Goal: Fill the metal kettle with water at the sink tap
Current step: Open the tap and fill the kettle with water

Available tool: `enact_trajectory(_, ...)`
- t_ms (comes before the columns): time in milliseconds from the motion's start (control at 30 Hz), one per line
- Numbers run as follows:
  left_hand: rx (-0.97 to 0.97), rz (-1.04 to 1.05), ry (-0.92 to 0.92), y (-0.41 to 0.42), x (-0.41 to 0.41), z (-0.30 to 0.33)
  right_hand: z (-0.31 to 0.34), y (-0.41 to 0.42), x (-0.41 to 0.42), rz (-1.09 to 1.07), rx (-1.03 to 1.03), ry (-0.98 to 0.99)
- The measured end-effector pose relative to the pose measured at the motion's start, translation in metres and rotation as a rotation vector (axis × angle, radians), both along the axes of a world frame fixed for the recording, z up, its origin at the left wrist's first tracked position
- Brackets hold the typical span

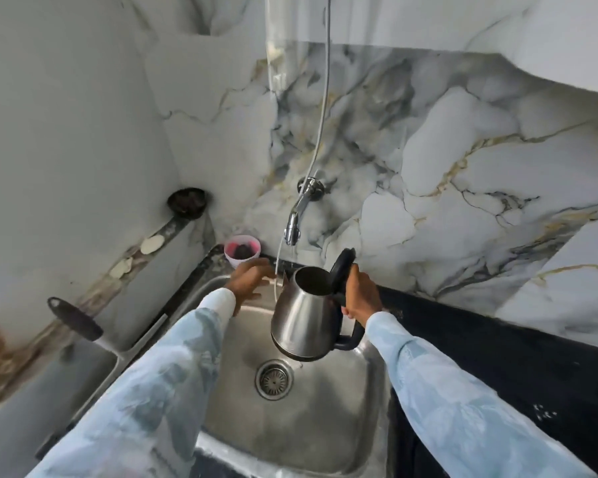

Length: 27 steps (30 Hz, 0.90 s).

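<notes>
A steel kettle (302,320) with a black handle and its black lid flipped open hangs over the steel sink (328,426), tilted with its spout toward the tap. My right hand (361,296) grips the handle. The chrome wall tap (296,222) sits above and slightly left of the kettle's mouth; a thin stream of water falls from it near the spout. My left hand (251,282) is held to the left of the kettle, fingers apart, close to a thin hanging tube (277,270), holding nothing.
A pink cup (242,251) stands on the counter corner behind the sink. A dark scrubber (75,319) and a round black holder (187,201) sit along the left wall. Black countertop (497,339) runs to the right. The drain (274,379) lies below the kettle.
</notes>
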<state>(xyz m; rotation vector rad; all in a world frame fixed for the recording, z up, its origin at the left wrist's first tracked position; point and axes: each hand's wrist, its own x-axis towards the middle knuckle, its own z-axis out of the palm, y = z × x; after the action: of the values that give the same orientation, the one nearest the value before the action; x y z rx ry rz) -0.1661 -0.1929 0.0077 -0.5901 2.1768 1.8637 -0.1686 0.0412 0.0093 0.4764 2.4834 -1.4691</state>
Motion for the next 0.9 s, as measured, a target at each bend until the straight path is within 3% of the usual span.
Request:
enact_trajectory(133, -0.376, 0.0, 0.189, 0.008, -0.053, 0.002, -0.013, -0.023, -0.031, -0.007, -0.01, -0.033)
enact_trajectory(367, -0.679, 0.019, 0.472, 0.03, -0.09, -0.003, -0.018, -0.038, -0.066, 0.002, -0.026, -0.014)
enact_trajectory(567, -0.963, 0.074, 0.412, 0.045, -0.092, -0.001, -0.029, -0.043, -0.074, 0.001, -0.09, -0.001)
enact_trajectory(767, -1.086, 0.095, 0.359, 0.048, -0.087, -0.002, -0.023, -0.045, -0.074, 0.001, -0.119, 0.0)
enact_trajectory(900, -1.01, -0.013, 0.443, 0.039, -0.088, 0.0, -0.025, -0.046, -0.073, -0.042, -0.149, -0.01)
